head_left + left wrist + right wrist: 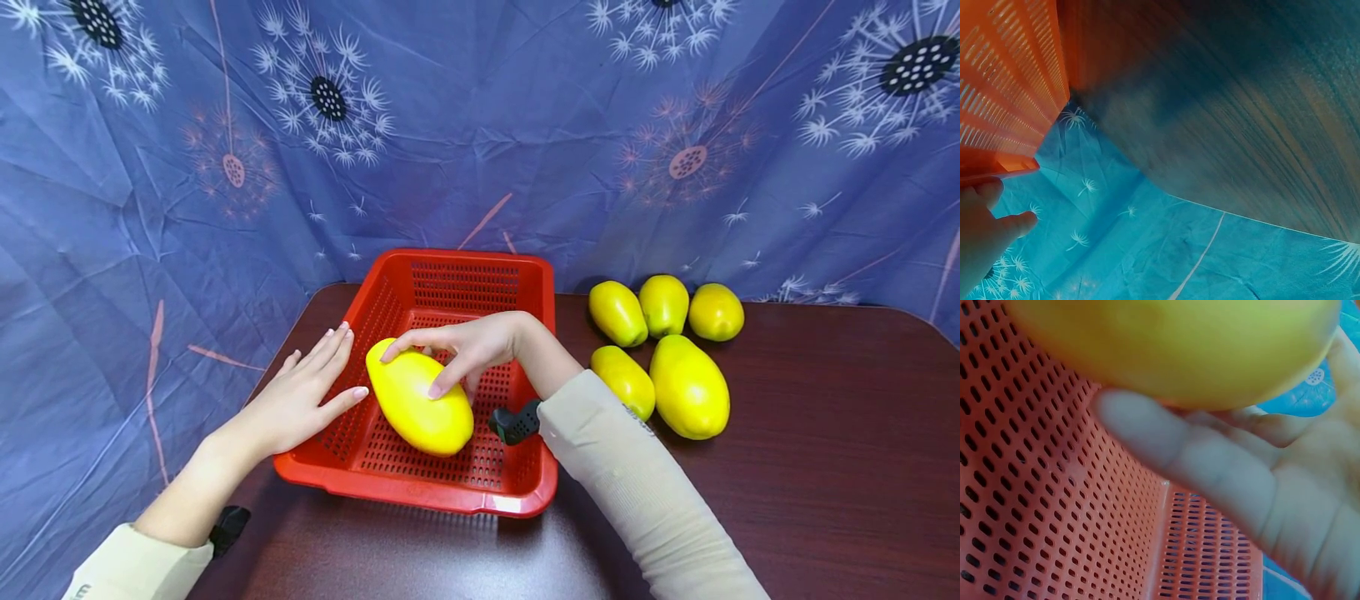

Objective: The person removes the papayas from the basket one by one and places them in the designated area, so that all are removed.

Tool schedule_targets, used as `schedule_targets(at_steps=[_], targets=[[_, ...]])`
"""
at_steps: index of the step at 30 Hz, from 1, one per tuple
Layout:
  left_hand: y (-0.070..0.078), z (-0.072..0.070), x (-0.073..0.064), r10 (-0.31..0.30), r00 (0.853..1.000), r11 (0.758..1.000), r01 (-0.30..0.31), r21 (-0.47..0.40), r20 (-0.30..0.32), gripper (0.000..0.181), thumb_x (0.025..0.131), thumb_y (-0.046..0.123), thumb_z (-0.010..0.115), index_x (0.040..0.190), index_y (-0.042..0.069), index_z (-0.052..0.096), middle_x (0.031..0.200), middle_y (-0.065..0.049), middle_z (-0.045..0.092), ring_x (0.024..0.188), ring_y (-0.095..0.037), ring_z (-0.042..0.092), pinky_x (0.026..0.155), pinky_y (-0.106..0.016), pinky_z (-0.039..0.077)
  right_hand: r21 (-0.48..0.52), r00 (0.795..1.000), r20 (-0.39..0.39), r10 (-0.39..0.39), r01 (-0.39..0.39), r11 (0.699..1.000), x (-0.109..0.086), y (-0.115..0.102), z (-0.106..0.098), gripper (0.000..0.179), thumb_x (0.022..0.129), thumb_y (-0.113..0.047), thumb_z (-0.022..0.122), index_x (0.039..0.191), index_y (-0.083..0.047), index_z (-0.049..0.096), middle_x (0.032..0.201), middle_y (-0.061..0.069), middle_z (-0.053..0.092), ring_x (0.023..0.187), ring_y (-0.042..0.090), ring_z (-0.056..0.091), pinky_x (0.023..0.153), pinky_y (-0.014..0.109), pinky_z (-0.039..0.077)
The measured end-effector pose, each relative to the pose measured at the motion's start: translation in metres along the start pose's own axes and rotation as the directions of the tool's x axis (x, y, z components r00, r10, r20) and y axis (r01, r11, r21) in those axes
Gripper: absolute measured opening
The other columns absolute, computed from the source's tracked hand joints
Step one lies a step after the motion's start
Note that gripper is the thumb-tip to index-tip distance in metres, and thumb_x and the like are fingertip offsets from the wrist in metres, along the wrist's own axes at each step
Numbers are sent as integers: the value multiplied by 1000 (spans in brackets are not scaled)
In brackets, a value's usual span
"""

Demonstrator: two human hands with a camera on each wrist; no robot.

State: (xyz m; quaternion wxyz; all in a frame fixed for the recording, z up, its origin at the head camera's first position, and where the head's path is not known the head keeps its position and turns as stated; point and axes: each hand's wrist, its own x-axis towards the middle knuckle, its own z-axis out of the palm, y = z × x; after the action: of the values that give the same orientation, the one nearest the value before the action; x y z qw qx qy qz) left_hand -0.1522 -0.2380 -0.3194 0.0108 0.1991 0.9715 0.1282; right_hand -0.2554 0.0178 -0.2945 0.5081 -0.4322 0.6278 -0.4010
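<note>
A large yellow papaya (420, 400), pear-shaped and smooth, is over the inside of a red slotted plastic basket (408, 493). My right hand (480, 350) grips it from above, thumb and fingers spread across its upper side. In the right wrist view the papaya (1210, 350) sits against the thumb and fingers, with the basket's perforated wall (1054, 487) behind. My left hand (300, 400) rests at the basket's left rim, fingers straight. The left wrist view shows only its fingertips (1019, 224) by the basket edge.
Right of the basket, several smaller yellow mangoes (618, 312) lie grouped with another papaya (688, 387) on the dark wooden table (825, 450). A blue cloth with dandelion prints (480, 125) hangs behind and to the left of the table.
</note>
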Motion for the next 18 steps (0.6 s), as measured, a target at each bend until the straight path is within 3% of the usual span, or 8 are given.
schedule_targets(at_steps=[10,18], targets=[[-1,1,0,2,1000,1000,-2,0,7,79,94,48,47,149,3,13,156,-12,7,142,-34,7,106,-63,9,-42,995,-66,-73,70,997,-6,-5,-2,65,87,-8,62,143,-22,31,141,0,24,120,25,39,69,50,54],[0,-1,0,-1,1000,1000,1,-7,17,81,94,50,45,149,3,10,156,-13,6,142,-34,5,107,-62,8,28,990,-96,-105,108,994,-12,-10,-6,64,88,-6,58,143,-20,29,139,7,26,115,30,44,73,52,53]])
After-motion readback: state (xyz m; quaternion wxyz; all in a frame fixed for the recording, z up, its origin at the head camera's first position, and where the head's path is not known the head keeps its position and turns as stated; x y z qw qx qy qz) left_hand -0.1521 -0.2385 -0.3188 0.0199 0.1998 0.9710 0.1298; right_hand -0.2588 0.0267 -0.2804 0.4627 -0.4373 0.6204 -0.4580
